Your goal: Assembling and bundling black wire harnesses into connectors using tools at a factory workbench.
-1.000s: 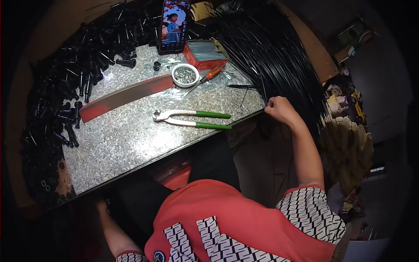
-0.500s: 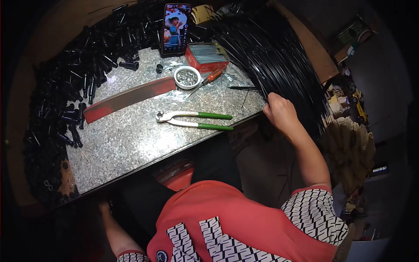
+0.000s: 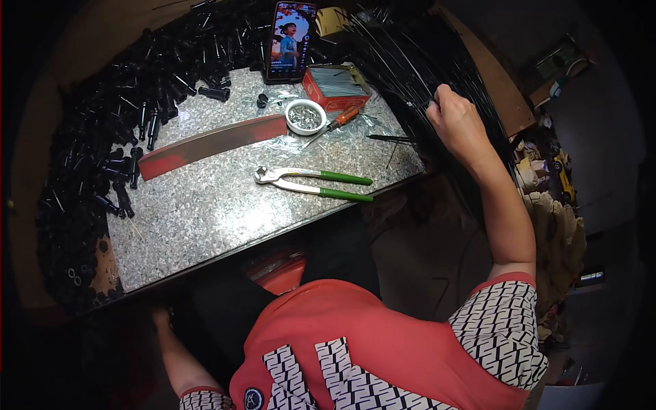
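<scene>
My right hand is closed, raised over the pile of long thin black rods at the right of the table. Its fingertips are pressed together at the rods, but what they grip is hidden. My left hand hangs low in shadow under the table's front edge, its fingers not readable. Pincers with green handles lie on the speckled tabletop, nearest to me. Behind them are a white bowl of small metal pieces, an orange-handled screwdriver and a curved red-brown strip.
Many black tubular parts are heaped along the left and back. A phone stands upright at the back, beside a red box of thin pale rods. A short black rod piece lies near the right edge.
My right hand has moved up and away from me, from the table's right corner to farther over the black rods. The view has shifted slightly; my left hand stays low.
</scene>
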Action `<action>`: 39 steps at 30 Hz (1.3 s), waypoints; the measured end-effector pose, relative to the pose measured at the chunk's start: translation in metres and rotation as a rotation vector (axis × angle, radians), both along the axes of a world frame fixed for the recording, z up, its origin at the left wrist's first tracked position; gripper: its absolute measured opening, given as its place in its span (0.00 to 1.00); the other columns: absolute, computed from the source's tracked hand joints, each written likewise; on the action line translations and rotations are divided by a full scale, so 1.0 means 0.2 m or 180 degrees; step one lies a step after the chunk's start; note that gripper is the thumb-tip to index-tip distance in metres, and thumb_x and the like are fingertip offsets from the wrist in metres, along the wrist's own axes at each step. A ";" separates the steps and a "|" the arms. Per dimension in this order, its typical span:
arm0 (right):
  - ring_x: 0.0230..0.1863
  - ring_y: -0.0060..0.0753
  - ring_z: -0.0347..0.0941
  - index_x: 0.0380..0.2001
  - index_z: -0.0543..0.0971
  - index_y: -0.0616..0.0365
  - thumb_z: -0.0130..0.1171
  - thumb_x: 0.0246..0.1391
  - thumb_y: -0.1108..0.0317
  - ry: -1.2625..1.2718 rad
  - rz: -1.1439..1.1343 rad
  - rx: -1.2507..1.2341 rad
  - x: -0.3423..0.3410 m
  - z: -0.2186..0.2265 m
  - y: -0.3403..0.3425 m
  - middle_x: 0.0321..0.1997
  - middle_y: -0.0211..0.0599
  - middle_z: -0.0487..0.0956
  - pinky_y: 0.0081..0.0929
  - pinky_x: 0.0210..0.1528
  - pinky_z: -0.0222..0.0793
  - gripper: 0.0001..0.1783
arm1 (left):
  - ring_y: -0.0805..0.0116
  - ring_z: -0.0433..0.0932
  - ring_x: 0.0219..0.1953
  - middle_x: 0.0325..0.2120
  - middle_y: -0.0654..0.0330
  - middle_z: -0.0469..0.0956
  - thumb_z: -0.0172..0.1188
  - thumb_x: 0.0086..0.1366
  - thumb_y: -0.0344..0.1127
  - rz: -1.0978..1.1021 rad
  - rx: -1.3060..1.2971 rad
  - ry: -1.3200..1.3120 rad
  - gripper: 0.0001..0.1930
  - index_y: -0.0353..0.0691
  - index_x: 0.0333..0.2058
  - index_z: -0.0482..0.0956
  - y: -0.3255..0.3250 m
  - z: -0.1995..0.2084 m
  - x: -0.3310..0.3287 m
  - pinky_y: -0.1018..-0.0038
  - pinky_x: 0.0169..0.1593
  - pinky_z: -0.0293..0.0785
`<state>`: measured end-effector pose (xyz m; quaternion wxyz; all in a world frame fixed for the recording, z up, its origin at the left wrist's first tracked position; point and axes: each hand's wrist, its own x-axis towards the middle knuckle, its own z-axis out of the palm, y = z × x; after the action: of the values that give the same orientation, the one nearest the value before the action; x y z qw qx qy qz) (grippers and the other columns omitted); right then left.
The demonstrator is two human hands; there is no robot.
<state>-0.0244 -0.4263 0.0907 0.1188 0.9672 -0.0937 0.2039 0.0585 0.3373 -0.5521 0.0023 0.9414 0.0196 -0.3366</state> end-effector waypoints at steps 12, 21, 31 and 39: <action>0.19 0.36 0.63 0.25 0.63 0.64 0.44 0.51 0.77 -0.0371 0.0130 0.0356 0.17 0.15 -0.16 0.17 0.42 0.68 0.31 0.25 0.63 0.04 | 0.64 0.76 0.34 0.49 0.51 0.72 0.43 0.69 0.41 0.2595 -0.2150 -0.0808 0.23 0.39 0.60 0.63 -0.12 0.35 -0.09 0.70 0.31 0.74; 0.24 0.26 0.69 0.29 0.73 0.62 0.48 0.57 0.61 -0.0512 -0.0263 0.1026 0.24 0.27 -0.31 0.23 0.35 0.76 0.25 0.29 0.65 0.14 | 0.66 0.75 0.27 0.49 0.53 0.72 0.46 0.68 0.46 0.2709 -0.1973 -0.0666 0.24 0.41 0.59 0.65 -0.14 0.41 -0.10 0.72 0.27 0.74; 0.17 0.09 0.57 0.34 0.72 0.61 0.44 0.61 0.64 -0.1869 0.0074 0.2366 0.16 0.47 -0.38 0.29 0.31 0.79 0.11 0.18 0.52 0.11 | 0.69 0.74 0.22 0.44 0.54 0.76 0.50 0.67 0.44 0.2783 -0.2167 -0.0642 0.24 0.41 0.59 0.65 -0.25 0.46 -0.02 0.75 0.20 0.70; 0.35 0.42 0.74 0.40 0.71 0.65 0.54 0.58 0.55 -0.0038 -0.0255 0.1136 0.19 -0.11 -0.32 0.36 0.47 0.78 0.33 0.40 0.68 0.21 | 0.68 0.70 0.14 0.30 0.50 0.77 0.48 0.66 0.46 0.2258 -0.2445 -0.0885 0.21 0.41 0.54 0.70 0.17 0.35 -0.26 0.69 0.16 0.67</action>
<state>0.0138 -0.4897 0.0689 -0.0472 0.9672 -0.1675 0.1849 0.0058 0.3720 -0.4829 0.4624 0.8441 0.2113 -0.1704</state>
